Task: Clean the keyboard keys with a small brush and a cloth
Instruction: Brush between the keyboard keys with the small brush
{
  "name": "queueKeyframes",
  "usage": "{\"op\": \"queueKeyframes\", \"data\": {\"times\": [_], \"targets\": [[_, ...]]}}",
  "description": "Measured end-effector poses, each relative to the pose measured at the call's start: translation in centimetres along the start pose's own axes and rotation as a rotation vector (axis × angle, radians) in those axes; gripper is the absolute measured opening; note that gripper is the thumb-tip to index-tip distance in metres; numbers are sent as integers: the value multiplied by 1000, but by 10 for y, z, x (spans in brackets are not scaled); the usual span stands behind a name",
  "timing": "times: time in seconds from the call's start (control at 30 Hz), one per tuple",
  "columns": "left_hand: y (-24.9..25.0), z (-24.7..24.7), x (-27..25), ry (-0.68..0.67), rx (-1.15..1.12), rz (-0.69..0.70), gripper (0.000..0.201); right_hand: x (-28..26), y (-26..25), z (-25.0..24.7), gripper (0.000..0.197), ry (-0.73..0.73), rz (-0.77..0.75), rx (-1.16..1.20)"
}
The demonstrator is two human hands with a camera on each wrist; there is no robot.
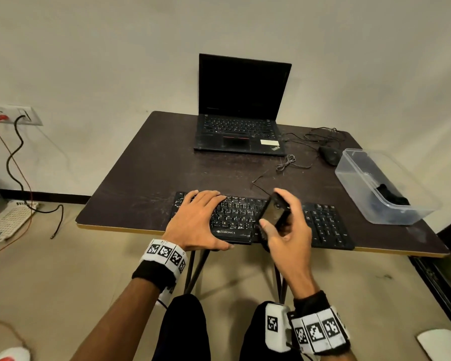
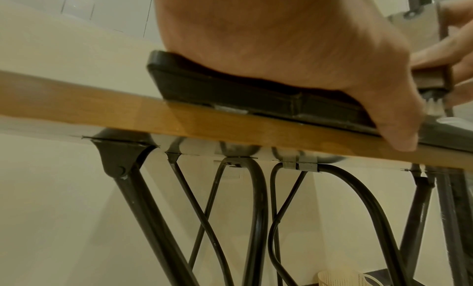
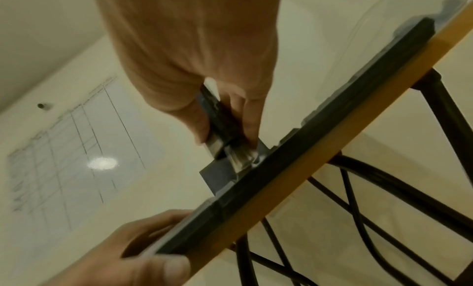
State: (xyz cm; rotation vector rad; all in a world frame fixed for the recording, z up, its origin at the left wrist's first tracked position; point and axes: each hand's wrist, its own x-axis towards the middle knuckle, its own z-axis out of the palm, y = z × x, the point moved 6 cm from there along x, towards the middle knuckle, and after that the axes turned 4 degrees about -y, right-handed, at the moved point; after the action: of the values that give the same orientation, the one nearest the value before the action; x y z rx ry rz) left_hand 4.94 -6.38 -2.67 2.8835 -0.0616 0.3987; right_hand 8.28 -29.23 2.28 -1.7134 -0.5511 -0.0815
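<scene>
A black keyboard (image 1: 323,225) lies along the front edge of the dark table (image 1: 146,178). My left hand (image 1: 201,220) lies flat on its left half, fingers spread over the keys and the thumb along the front edge. My right hand (image 1: 284,227) grips a small dark flat brush (image 1: 274,209) over the middle of the keyboard. In the right wrist view the brush (image 3: 220,116) has its pale bristles down on the keyboard (image 3: 332,128). The left wrist view shows the brush (image 2: 430,75) beside my left hand (image 2: 281,47). A dark cloth (image 1: 391,196) lies in a clear box.
The clear plastic box (image 1: 354,191) stands at the table's right edge. An open black laptop (image 1: 240,113) sits at the back, with a wired mouse (image 1: 330,153) and loose cable to its right. A wall socket (image 1: 13,115) with hanging cables is at far left.
</scene>
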Motion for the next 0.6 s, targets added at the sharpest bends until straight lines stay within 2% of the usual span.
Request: {"op": "queueKeyframes", "data": {"times": [0.03,0.07,0.2,0.3,0.33,0.47,0.6], "targets": [[0,0,1,-1,0,0,124,-2,2,-5,74,80,13,8],[-1,0,1,-1,2,-2,124,-4,3,-4,74,99,12,5],[-2,0,0,9,1,7,124,-7,-2,13,76,-55,-5,-34],[-1,1,1,7,-5,10,125,0,3,-3,75,109,8,4],[-1,1,1,7,-4,9,125,0,4,-4,75,119,10,4],[-3,0,-2,3,-3,6,125,-5,-3,18,77,-109,-23,-58],[0,-1,-1,-8,-8,2,125,-1,2,7,76,43,5,12]]}}
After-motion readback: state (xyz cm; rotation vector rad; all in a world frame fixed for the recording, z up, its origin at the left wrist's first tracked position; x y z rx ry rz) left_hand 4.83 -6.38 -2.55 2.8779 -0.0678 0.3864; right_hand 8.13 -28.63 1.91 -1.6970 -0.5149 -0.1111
